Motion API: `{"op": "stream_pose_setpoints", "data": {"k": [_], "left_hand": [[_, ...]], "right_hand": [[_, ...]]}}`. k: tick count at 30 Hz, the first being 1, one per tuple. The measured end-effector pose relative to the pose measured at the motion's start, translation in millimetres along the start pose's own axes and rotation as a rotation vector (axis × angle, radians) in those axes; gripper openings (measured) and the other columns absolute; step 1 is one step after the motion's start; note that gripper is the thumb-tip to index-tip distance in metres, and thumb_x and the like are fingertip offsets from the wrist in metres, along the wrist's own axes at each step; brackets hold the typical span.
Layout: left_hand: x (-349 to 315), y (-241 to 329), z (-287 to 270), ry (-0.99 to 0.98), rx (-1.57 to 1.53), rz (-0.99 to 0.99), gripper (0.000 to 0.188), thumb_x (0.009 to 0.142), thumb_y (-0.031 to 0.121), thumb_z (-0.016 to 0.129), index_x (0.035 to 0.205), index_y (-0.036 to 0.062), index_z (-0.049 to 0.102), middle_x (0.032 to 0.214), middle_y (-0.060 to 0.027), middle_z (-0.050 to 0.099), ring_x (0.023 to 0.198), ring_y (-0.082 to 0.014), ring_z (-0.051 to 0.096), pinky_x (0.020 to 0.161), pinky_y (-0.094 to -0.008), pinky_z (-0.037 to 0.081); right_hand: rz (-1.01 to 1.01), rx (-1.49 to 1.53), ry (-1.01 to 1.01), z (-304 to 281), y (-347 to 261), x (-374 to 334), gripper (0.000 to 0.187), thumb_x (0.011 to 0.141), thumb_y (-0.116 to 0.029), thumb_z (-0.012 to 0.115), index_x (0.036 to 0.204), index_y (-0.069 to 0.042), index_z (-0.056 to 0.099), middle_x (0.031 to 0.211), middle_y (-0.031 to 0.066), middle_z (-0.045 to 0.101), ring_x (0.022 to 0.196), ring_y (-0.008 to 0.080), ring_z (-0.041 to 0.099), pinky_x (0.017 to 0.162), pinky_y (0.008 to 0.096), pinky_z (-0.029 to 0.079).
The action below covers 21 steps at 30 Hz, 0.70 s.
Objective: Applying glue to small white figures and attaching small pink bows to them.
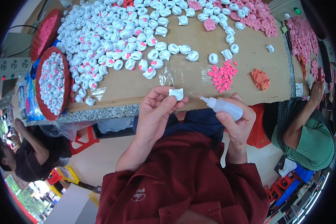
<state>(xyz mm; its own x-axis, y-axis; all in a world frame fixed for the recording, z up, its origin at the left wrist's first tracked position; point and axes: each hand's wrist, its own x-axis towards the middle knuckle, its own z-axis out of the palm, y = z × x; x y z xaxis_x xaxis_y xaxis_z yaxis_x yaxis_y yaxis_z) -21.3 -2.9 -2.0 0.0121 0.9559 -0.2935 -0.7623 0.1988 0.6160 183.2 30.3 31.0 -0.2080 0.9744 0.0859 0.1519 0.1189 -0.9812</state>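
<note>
My left hand (155, 114) pinches a small white cat-head-shaped piece (176, 94) between thumb and fingers, just off the table's near edge. Wrapped round a translucent white squeeze bottle (229, 108) is my right hand (239, 125). The bottle lies tilted, its thin nozzle pointing left toward the white piece, with a short gap between them. Beyond the bottle, a loose heap of tiny bright-pink bow-shaped parts (223, 76) rests on the cardboard (190, 74). A large spread of similar white pieces (100, 41) covers the far left, and several carry a pink part.
A crumpled orange scrap (260, 79) sits right of the pink parts. Pink soft pieces (255, 15) are piled at the back right. Red trays hold white pieces (52, 84) and pink parts (46, 31) at left. Co-workers sit at left (30, 153) and right (306, 134).
</note>
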Motion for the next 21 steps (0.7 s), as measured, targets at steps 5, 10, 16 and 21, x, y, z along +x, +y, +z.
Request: {"op": "stream_pose_setpoints", "data": {"k": [5,10,16,21], "left_hand": [[-8.4,0.6,0.1,0.056,0.081,0.002,0.019,0.086,0.003,0.053,0.104,-0.0010,0.050,0.096,-0.0138,0.060,0.090,-0.0239,0.061,0.076,-0.0282,0.052],[-12.5,-4.1,-0.1,0.055,0.115,-0.020,0.021,0.085,0.003,0.054,0.105,-0.0011,0.050,0.096,-0.0134,0.060,0.090,-0.0236,0.061,0.077,-0.0281,0.051],[-12.8,-7.9,1.4,0.029,0.136,-0.020,0.024,0.082,-0.002,0.056,0.106,-0.0028,0.052,0.098,-0.0134,0.059,0.090,-0.0233,0.061,0.079,-0.0287,0.051],[-11.9,-8.8,4.1,0.014,0.172,-0.011,0.024,0.084,0.001,0.054,0.107,-0.0005,0.052,0.101,-0.0125,0.059,0.091,-0.0242,0.060,0.078,-0.0285,0.050]], "right_hand": [[0.030,0.150,0.113,12.5,0.0,8.0,0.032,0.065,-0.002,0.072,0.095,0.002,0.061,0.085,0.0077,0.061,0.070,0.0118,0.055,0.062,0.0234,0.043],[-0.230,-0.237,0.020,33.7,14.9,32.9,0.032,0.069,0.000,0.065,0.100,0.000,0.058,0.097,0.0087,0.059,0.093,0.0201,0.055,0.082,0.0311,0.042],[-0.313,-0.297,0.034,53.9,28.8,43.0,0.035,0.066,-0.002,0.065,0.100,-0.005,0.058,0.093,0.0081,0.060,0.088,0.0250,0.055,0.077,0.0346,0.043],[-0.249,-0.290,0.090,50.1,25.9,35.3,0.032,0.069,-0.004,0.066,0.099,-0.005,0.058,0.091,0.0086,0.060,0.084,0.0239,0.057,0.075,0.0331,0.044]]}}
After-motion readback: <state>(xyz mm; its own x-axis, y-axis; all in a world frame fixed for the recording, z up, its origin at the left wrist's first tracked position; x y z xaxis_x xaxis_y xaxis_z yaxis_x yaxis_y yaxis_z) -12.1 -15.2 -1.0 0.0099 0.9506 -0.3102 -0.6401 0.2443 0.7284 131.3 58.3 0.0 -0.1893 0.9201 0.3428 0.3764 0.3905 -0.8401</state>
